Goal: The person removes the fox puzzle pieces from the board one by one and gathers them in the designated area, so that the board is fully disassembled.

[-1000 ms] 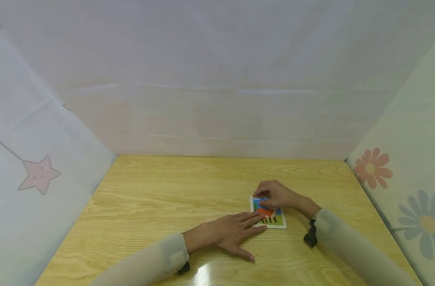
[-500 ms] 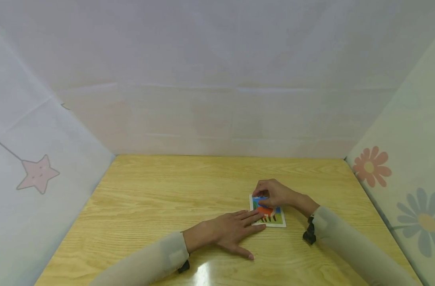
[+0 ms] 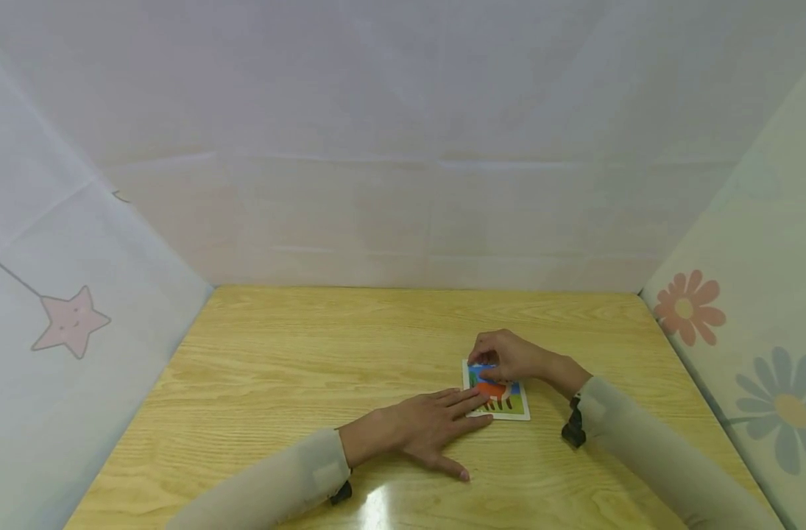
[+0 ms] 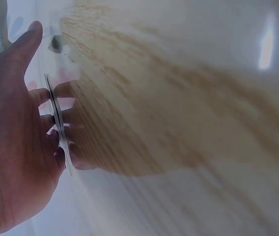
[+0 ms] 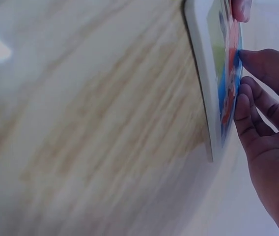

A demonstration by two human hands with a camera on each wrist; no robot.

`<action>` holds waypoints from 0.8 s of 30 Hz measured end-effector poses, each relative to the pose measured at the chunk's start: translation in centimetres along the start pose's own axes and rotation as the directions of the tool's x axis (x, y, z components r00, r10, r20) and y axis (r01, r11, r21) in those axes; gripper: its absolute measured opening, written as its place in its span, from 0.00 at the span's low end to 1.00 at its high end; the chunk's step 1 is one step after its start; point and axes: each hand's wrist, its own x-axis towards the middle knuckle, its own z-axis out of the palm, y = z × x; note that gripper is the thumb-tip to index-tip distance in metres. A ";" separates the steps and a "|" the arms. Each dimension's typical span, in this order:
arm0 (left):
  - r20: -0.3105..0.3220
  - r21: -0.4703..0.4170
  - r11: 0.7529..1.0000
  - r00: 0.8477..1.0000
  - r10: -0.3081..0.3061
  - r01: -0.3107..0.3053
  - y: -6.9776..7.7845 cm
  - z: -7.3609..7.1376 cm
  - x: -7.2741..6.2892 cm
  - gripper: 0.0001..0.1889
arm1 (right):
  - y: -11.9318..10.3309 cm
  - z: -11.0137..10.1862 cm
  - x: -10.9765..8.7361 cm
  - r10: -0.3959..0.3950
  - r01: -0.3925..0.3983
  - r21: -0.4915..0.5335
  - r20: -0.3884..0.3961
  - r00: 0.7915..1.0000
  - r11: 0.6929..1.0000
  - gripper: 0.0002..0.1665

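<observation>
A small white-bordered picture board (image 3: 518, 405) lies on the wooden table, right of centre. It carries an orange striped or long-legged figure on blue and green. My left hand (image 3: 436, 430) lies flat with fingers spread, its fingertips resting over the board's left part. From the far side, my right hand (image 3: 511, 357) bends its fingers and thumb over the blue upper part, gripping at the board's upper left. In the right wrist view, the thumb and fingertips touch the face of the picture board (image 5: 206, 64). The left wrist view shows the board (image 4: 58, 123) edge-on beneath the left fingers.
The wooden table (image 3: 297, 331) is glossy and reflects a light near its front. White cloth walls (image 3: 350, 213) stand at the back and both sides, with a printed star (image 3: 73, 322) on the left and flowers (image 3: 690, 308) on the right.
Both hands stay in nearly the same place on the picture board. The whole head view shifts very slightly; the right hand shows barely any movement.
</observation>
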 end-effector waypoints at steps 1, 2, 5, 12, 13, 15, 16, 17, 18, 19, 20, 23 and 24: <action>0.000 -0.001 1.000 1.000 -0.001 0.001 0.0 0.0 0.0 0.51 | 0.0 0.0 0.0 0.003 -0.003 -0.003 0.005 1.000 1.000 0.13; 0.001 -0.001 1.000 1.000 -0.001 0.001 0.0 0.0 0.0 0.51 | 0.1 0.0 0.1 0.007 -0.007 -0.009 0.011 1.000 1.000 0.13; 0.003 -0.001 1.000 1.000 -0.002 0.002 0.0 0.0 -0.1 0.51 | 0.1 -0.1 0.2 0.017 -0.016 -0.010 0.027 0.999 1.000 0.13; 0.012 0.038 0.999 1.000 -0.012 0.011 0.0 0.0 0.1 0.52 | 0.4 -0.4 0.5 -0.031 0.032 -0.009 0.040 0.999 0.999 0.13; 0.013 0.043 0.999 1.000 -0.014 0.014 0.0 0.0 0.1 0.52 | 0.3 -0.5 0.5 -0.037 0.037 -0.006 0.040 0.998 0.999 0.13; 0.012 0.044 0.999 1.000 -0.018 0.018 0.0 -0.1 0.1 0.51 | 0.2 -0.6 0.6 -0.038 0.038 -0.002 0.042 0.998 0.999 0.13; 0.011 0.040 0.999 1.000 -0.019 0.018 0.1 -0.1 0.1 0.51 | 0.2 -0.7 0.6 -0.036 0.036 -0.003 0.045 0.998 0.999 0.13; 0.010 0.033 0.999 1.000 -0.018 0.018 0.1 -0.1 0.1 0.51 | 0.1 -0.7 0.6 -0.031 0.031 -0.001 0.046 0.998 1.000 0.14; 0.008 0.026 1.000 1.000 -0.017 0.017 0.1 -0.2 0.1 0.51 | 0.0 -0.7 0.6 -0.030 0.030 0.001 0.048 0.998 1.000 0.14; 0.007 0.019 1.000 1.000 -0.017 0.017 0.1 -0.2 0.1 0.51 | 0.0 -0.7 0.6 -0.032 0.032 0.001 0.048 0.998 0.999 0.14; 0.005 0.015 1.000 1.000 -0.017 0.017 0.2 -0.2 0.1 0.51 | 0.0 -0.7 0.6 -0.036 0.036 0.002 0.048 0.998 0.999 0.14; 0.006 0.009 1.000 1.000 -0.018 0.018 0.2 -0.1 0.1 0.50 | 0.1 -0.5 0.5 -0.043 0.042 0.009 0.043 0.998 0.999 0.14; 0.006 0.007 1.000 1.000 -0.020 0.020 0.2 -0.1 0.1 0.50 | 0.1 -0.5 0.5 -0.044 0.044 0.014 0.042 0.998 0.999 0.14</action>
